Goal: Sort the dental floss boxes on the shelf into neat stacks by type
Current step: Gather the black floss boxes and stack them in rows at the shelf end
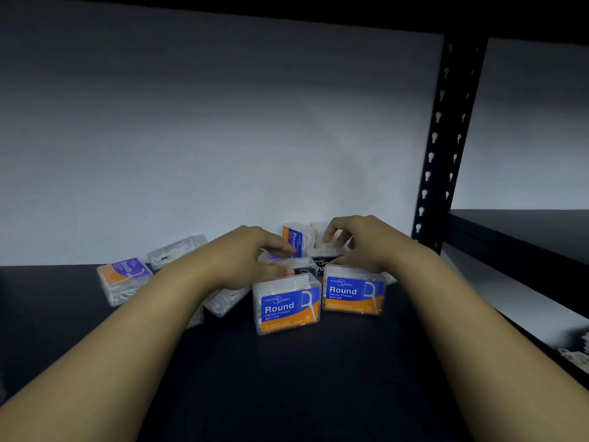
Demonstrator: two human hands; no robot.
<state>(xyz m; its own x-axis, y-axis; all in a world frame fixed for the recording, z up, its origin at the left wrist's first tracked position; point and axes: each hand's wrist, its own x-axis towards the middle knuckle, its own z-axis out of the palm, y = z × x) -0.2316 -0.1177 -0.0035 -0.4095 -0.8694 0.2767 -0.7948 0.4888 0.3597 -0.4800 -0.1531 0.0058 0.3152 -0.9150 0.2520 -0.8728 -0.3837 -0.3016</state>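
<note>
Dark shelf [302,378] w/ floss boxes still jumbled mid-shelf, unsorted. Two upright Round boxes [287,306] stand in front — forearms reaching over could tip them. Left hand [245,260] fingers curl onto a box behind; right hand [360,244] pinches a clear box [322,242] at the back — light grip, prob. slips.

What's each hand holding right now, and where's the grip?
Right hand pinches the rear clear box at its top edge. Left hand curls on a box top; the grip is unclear.
</note>
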